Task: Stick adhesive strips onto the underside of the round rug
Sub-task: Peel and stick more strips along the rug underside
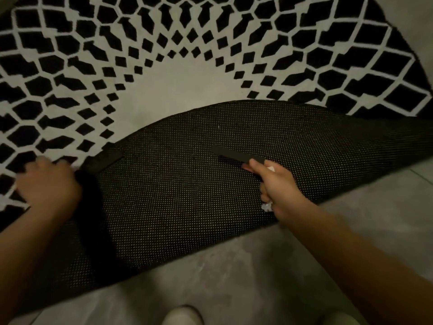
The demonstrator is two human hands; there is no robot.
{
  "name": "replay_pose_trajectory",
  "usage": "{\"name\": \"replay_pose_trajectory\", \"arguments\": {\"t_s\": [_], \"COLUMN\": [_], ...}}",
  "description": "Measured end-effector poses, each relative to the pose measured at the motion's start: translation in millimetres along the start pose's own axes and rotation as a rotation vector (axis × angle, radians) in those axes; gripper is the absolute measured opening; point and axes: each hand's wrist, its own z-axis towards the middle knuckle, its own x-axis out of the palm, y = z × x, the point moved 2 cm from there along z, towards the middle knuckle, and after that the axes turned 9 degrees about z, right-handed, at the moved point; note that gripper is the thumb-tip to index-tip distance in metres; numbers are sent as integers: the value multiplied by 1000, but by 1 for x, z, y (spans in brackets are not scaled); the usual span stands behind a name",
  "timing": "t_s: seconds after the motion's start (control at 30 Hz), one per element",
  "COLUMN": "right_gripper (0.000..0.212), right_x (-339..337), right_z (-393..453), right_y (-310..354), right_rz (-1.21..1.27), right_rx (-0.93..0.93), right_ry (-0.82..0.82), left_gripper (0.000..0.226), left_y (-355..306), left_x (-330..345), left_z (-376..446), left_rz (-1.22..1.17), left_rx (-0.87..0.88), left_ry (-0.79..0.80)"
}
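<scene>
Rug (210, 66) near edge folded over, underside (187, 195) up; one strip (103, 160) looks stuck at the fold's left end. Right hand (278, 191) pinches a second strip (236, 155) over mid-underside, not yet pressed, crumpled white backing in its palm. Left hand (49, 184) presses flat beside the first strip.

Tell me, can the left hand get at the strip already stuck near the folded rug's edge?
Probably yes: the left hand rests right beside that stuck strip on the underside, and nothing lies between them.

Round rug (192, 85) showing a black-and-white lattice pattern fading into a plain pale grey centre, its folded-over underside (187, 195) showing black speckled with fine white dots, a black strip (236, 155) lying on that underside, grey floor (234, 277) showing below the rug
</scene>
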Motion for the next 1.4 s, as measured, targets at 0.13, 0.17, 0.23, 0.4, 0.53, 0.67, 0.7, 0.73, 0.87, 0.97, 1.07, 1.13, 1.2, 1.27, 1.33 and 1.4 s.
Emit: {"name": "replay_pose_trajectory", "arguments": {"t_s": [0.13,0.17,0.23,0.4,0.53,0.67,0.7,0.73,0.87,0.97,1.07,1.13,1.2,1.27,1.33,1.4], "right_gripper": [15,17,14,16,18,9,7,7,5,7,7,8,4,5,6,6], "right_x": [0,0,0,12,27,33,31,31,23,15,14,16,19,21,23,22], "right_z": [4,4,5,5,4,7,9,9,9,8,8,8,9,11,14,19], "right_y": [3,5,8,21,34,41,42,42,39,36,34,33,31,28,26,26], "right_rz": [44,78,117,42,-56,-140,-154,-167,-171,-154,-188,-193,-201,-251,-268,-261], "right_rx": [-3,-5,-10,-123,-241,-339,-358,-369,-360,-340,-334,-335,-329,-340,-347,-346], "right_ry": [47,60,83,56,47,0,-17,-25,-32,-40,-23,1,24,33,33,8], "left_gripper": [35,40,53,90,99,97,97,97,97,96,94,94,93,93,93,86], "left_y": [-114,-131,-156,-194,-197,-197,-197,-194,-183,-174,-167,-164,-163,-164,-165,-168], "left_x": [-154,-155,-157,-143,-121,-116,-115,-114,-109,-104,-95,-91,-87,-89,-92,-101], "left_z": [-56,-57,-69,-98,-110,-112,-114,-116,-128,-145,-168,-181,-185,-185,-184,-180], "left_rz": [-104,-131,-189,-205,-243,-227,-218,-211,-197,-170,-163,-183,-185,-188,-198,-229], "left_rx": [205,255,324,393,368,381,389,397,455,495,501,497,505,505,483,443], "left_ry": [-157,-139,-33,117,249,237,240,236,221,214,176,161,144,127,103,93]}}
